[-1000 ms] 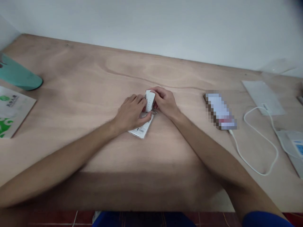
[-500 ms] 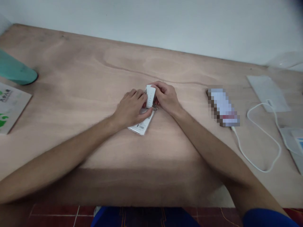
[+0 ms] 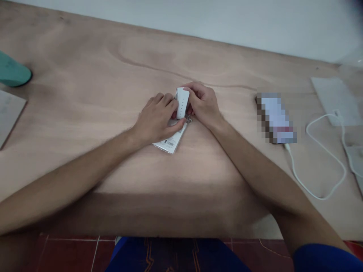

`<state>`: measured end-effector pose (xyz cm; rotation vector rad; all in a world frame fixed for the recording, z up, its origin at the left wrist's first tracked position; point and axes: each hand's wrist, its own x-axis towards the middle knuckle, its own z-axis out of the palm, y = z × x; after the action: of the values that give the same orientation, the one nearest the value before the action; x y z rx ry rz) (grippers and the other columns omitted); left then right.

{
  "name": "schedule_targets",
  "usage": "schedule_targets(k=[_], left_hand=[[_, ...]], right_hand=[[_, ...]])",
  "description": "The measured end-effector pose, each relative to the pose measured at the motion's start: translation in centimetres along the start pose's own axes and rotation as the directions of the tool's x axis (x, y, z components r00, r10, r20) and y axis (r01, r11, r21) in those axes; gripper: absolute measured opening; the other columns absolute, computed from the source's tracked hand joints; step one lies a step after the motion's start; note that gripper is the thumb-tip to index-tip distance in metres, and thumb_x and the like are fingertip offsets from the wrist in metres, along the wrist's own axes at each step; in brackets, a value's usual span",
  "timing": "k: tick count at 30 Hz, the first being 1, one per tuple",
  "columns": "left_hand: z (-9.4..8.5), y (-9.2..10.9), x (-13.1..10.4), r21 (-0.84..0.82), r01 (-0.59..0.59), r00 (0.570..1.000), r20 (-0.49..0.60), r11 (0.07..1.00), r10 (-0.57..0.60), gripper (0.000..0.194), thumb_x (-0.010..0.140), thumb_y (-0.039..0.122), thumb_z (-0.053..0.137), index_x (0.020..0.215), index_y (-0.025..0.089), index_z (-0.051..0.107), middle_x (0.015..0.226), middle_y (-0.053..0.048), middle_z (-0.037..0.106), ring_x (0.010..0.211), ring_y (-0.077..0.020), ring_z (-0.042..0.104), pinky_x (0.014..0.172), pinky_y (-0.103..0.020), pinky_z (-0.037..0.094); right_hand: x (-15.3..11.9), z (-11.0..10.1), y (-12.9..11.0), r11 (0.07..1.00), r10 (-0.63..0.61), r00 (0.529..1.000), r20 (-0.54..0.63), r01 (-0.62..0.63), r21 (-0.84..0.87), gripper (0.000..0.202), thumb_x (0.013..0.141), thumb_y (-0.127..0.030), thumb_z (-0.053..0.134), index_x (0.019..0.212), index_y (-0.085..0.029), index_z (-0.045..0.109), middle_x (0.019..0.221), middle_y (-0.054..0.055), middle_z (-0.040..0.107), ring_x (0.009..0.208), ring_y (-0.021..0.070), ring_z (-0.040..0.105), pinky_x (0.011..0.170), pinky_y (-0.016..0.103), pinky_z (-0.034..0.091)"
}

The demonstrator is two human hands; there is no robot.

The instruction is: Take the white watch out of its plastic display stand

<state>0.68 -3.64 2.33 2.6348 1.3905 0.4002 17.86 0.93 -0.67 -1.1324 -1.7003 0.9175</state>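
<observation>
A white watch strap (image 3: 182, 104) with a row of small holes stands up between my hands near the middle of the table. My right hand (image 3: 204, 104) is closed on its right side, with the thumb near its top. My left hand (image 3: 159, 119) is closed at its left side, fingers curled and thumb stretched over a flat white package (image 3: 171, 144). Printing and a barcode show on that package, which lies partly under my left hand. A small metal chain (image 3: 188, 119) sits beside the strap's lower end. My fingers hide the rest of the strap.
To the right lies a phone (image 3: 276, 119), its screen blurred, with a white cable (image 3: 343, 166) plugged in. A pale flat sleeve (image 3: 337, 100) is behind the cable. At the left are a green bottle (image 3: 13, 70) and a box-like item (image 3: 10, 117). A wall (image 3: 198, 17) rises behind the table.
The camera view has shifted, so the table, hands and strap appear higher in the picture. My hands keep nearly the same hold on the strap.
</observation>
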Motion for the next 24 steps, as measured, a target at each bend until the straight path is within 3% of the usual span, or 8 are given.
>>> schedule_targets(k=[10, 18, 24], left_hand=[[0.09, -0.03, 0.02, -0.043, -0.002, 1.0, -0.029, 0.999, 0.001, 0.034, 0.087, 0.051, 0.048, 0.093, 0.018, 0.053, 0.108, -0.009, 0.054, 0.111, -0.0271, 0.048, 0.099, -0.044, 0.039], [-0.05, -0.06, 0.12, -0.096, 0.027, 0.999, 0.045, 0.995, -0.023, 0.037, 0.088, 0.055, 0.043, 0.095, 0.019, 0.052, 0.112, -0.008, 0.05, 0.112, -0.0255, 0.042, 0.101, -0.044, 0.034], [0.12, -0.07, 0.15, -0.082, 0.036, 0.999, 0.041, 0.996, -0.033, 0.038, 0.087, 0.054, 0.043, 0.099, 0.019, 0.051, 0.114, -0.007, 0.049, 0.11, -0.0225, 0.039, 0.101, -0.042, 0.032]], right_hand=[[-0.07, 0.02, -0.52, 0.998, 0.062, 0.998, -0.023, -0.061, 0.015, 0.038, 0.094, -0.051, 0.047, 0.095, -0.017, 0.062, 0.075, 0.001, 0.058, 0.067, 0.0084, 0.058, 0.053, 0.014, 0.044], [-0.09, -0.1, -0.45, 0.995, 0.102, 0.995, -0.022, -0.102, -0.021, 0.031, 0.094, -0.047, 0.049, 0.09, -0.02, 0.062, 0.069, 0.001, 0.055, 0.057, 0.0091, 0.053, 0.047, 0.018, 0.042], [-0.01, -0.21, -0.35, 0.994, 0.106, 0.994, -0.009, -0.107, -0.027, 0.027, 0.095, -0.045, 0.048, 0.09, -0.023, 0.061, 0.069, 0.002, 0.056, 0.056, 0.0113, 0.053, 0.045, 0.023, 0.041]])
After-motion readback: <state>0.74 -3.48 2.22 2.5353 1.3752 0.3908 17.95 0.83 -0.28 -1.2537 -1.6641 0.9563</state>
